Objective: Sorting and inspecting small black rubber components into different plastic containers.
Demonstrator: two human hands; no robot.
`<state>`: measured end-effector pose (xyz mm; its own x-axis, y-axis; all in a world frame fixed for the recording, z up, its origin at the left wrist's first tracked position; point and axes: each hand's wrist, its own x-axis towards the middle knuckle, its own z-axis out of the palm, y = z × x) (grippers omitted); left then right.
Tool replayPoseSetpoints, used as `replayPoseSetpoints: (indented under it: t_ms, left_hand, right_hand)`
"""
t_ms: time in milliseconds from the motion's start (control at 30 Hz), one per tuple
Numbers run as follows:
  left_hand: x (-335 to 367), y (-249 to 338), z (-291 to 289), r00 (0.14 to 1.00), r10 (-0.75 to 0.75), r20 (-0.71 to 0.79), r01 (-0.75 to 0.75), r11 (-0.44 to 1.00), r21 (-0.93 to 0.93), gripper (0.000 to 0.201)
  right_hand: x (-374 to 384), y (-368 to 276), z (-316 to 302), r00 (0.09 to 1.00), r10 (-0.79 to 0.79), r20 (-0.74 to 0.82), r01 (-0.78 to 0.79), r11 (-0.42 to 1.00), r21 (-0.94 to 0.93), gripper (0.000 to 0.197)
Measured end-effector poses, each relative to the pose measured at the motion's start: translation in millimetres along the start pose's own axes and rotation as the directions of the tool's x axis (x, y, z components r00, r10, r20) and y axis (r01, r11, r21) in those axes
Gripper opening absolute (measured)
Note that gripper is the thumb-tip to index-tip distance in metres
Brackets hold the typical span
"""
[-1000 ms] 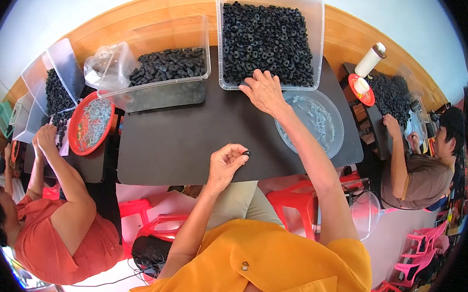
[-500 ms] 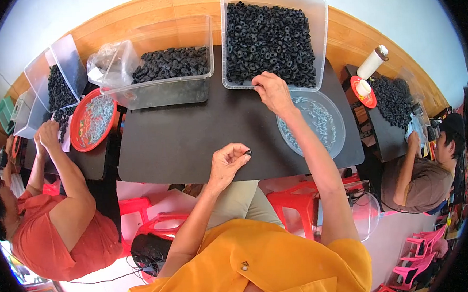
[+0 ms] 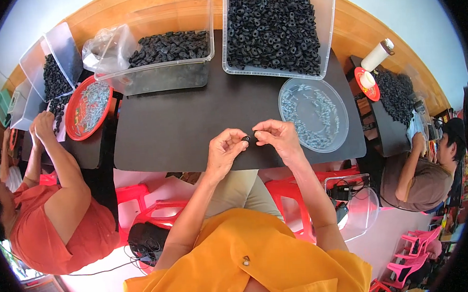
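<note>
Over the near edge of the dark table (image 3: 189, 116), my left hand (image 3: 225, 151) pinches a small black plastic part (image 3: 246, 139) between thumb and fingers. Just right of it, my right hand (image 3: 279, 139) is closed in a pinch, fingertips almost touching the black part. Whatever those right fingertips hold is too small to make out; a dark speck shows there. Beyond my right hand lies a round clear tray (image 3: 344, 119) of small silvery metal pieces. A clear bin (image 3: 327, 30) heaped with small black ring-like parts stands behind that tray.
A second clear bin (image 3: 165, 80) with black parts stands at the back left, beside a clear plastic bag (image 3: 107, 49). Co-workers sit at side tables: one in a red shirt (image 3: 70, 220) left, near a red tray (image 3: 74, 131); one in a brown shirt (image 3: 424, 185) right.
My right hand has come back from the front edge of the bin of black parts to beside my left hand. The left hand stays near its place, still pinching the black part.
</note>
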<state>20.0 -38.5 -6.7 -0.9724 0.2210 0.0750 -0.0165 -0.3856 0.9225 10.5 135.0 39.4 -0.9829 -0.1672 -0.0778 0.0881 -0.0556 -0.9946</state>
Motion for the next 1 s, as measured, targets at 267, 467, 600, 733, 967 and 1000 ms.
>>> replayPoseSetpoints:
  t_ms: [267, 467, 600, 733, 967, 1000]
  left_hand:
    - [-3.8, 1.0, 1.2, 1.000, -0.015, 0.005, 0.015, 1.000, 0.014, 0.013]
    - [-5.2, 1.4, 2.6, 1.000, -0.013, 0.017, 0.012, 1.000, 0.027, 0.014]
    - [-5.3, -1.2, 3.5, 1.000, 0.000, 0.015, -0.001, 0.999, 0.043, 0.016]
    - [-4.9, -3.0, 3.2, 1.000, 0.017, 0.014, -0.018, 0.992, 0.123, 0.017]
    - [-3.7, -4.9, 4.3, 1.000, 0.005, -0.014, 0.000, 0.960, 0.279, 0.016]
    - [-3.7, -5.6, 4.1, 1.000, 0.006, -0.016, -0.001, 0.961, 0.278, 0.014]
  right_hand:
    - [-13.4, 4.1, 9.2, 0.999, -0.028, -0.040, 0.027, 0.999, -0.024, 0.013]
    - [-16.2, 3.6, 13.0, 0.993, -0.100, -0.071, 0.080, 0.968, -0.240, 0.012]
    - [-19.0, -1.9, 16.1, 0.974, -0.221, -0.057, 0.176, 0.885, -0.432, 0.012]
    - [-22.3, -3.6, 20.9, 0.952, -0.305, -0.026, 0.234, 0.782, -0.577, 0.010]
    - [-19.7, 1.0, 22.3, 0.930, -0.365, -0.043, 0.270, 0.759, -0.592, 0.005]
    - [-19.2, 1.1, 22.1, 0.930, -0.366, -0.027, 0.274, 0.741, -0.614, 0.006]
